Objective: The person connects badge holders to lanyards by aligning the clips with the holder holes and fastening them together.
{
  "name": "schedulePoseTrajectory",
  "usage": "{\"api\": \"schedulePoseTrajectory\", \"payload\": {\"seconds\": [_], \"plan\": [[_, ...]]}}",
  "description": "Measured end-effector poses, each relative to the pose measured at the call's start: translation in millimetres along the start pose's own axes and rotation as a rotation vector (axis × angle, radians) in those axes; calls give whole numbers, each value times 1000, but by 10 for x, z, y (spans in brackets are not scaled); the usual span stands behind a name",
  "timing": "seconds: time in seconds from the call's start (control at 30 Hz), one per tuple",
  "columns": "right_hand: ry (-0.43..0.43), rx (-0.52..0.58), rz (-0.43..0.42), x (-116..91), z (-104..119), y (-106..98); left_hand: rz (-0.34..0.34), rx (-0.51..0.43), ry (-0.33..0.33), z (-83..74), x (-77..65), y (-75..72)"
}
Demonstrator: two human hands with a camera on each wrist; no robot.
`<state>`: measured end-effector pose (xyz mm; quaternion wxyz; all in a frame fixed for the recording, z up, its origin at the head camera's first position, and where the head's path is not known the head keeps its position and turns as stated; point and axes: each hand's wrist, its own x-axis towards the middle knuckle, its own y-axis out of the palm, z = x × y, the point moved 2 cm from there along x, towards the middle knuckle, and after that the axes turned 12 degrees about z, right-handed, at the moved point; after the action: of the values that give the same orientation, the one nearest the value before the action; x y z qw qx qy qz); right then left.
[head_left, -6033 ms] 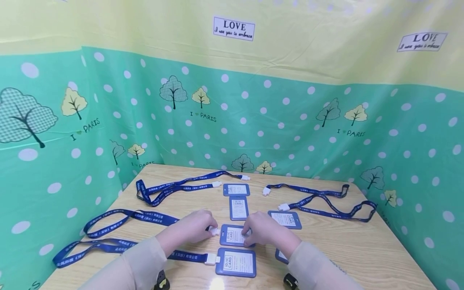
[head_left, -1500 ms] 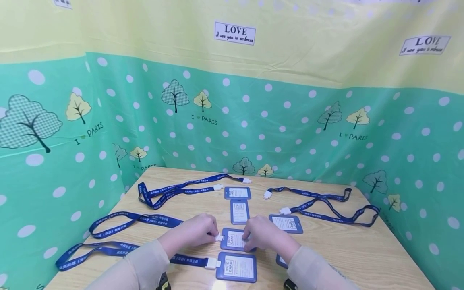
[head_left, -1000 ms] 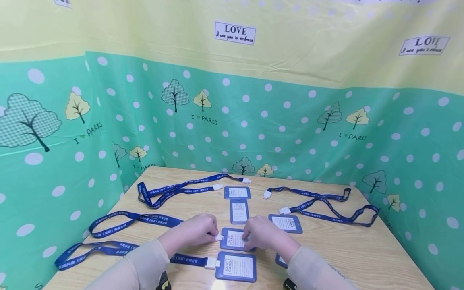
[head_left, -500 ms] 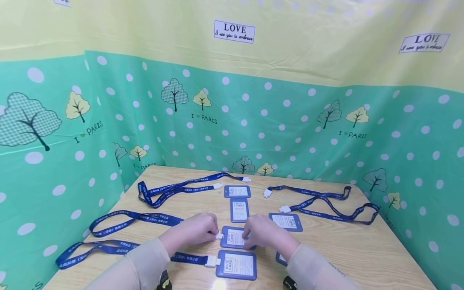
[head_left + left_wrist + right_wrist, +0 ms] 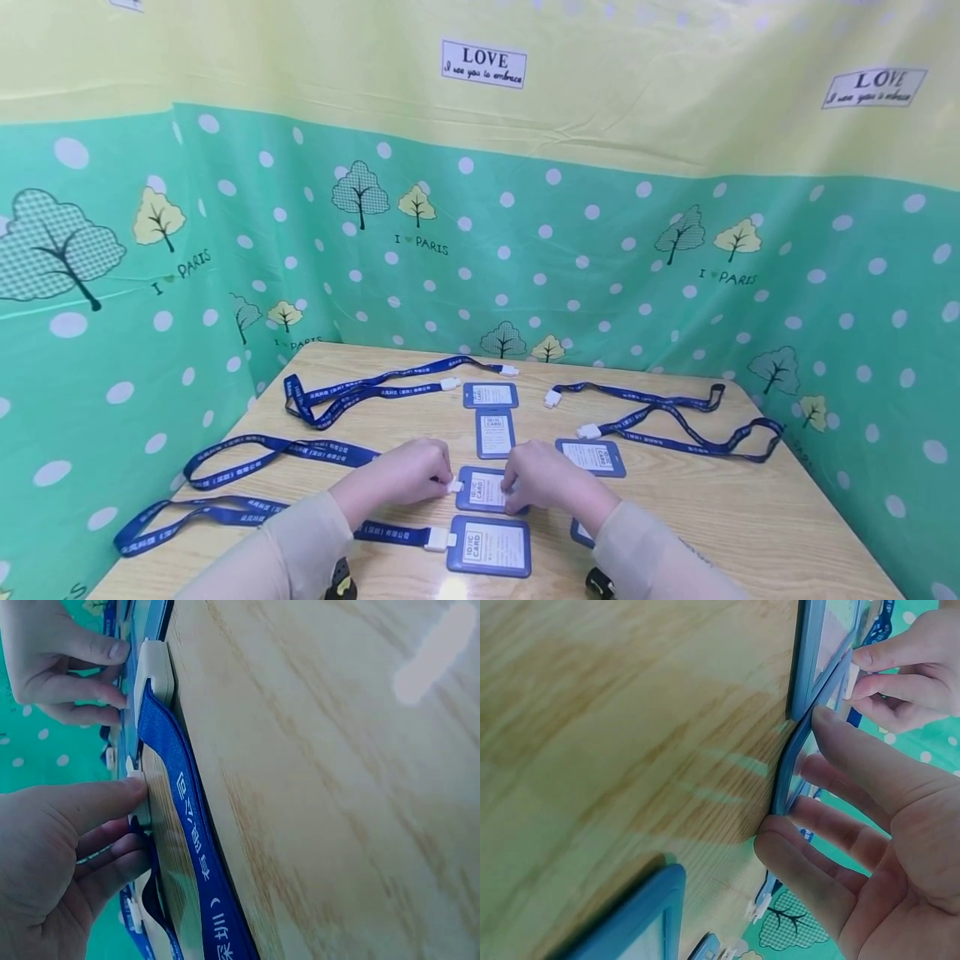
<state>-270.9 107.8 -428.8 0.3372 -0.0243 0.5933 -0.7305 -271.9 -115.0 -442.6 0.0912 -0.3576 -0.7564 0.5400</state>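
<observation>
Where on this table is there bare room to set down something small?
Free: the right front of the table, between the right straps and right sleeve; a smaller patch between the rear left straps and left hand. Crowded: the middle, with card holders and right hand.

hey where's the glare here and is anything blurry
Head view: a bright spot on the table at the bottom edge; left wrist view: a white glare streak at upper right; right wrist view: dimmer, no strong glare, upper-left wood grain soft.
</observation>
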Motion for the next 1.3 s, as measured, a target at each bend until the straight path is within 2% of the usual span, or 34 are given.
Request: {"api": "schedulePoseTrajectory", "payload": {"seconds": [1.3], "plan": [[9,-5,10,6,11,-8,-68,63,6,-16,7,47]]}}
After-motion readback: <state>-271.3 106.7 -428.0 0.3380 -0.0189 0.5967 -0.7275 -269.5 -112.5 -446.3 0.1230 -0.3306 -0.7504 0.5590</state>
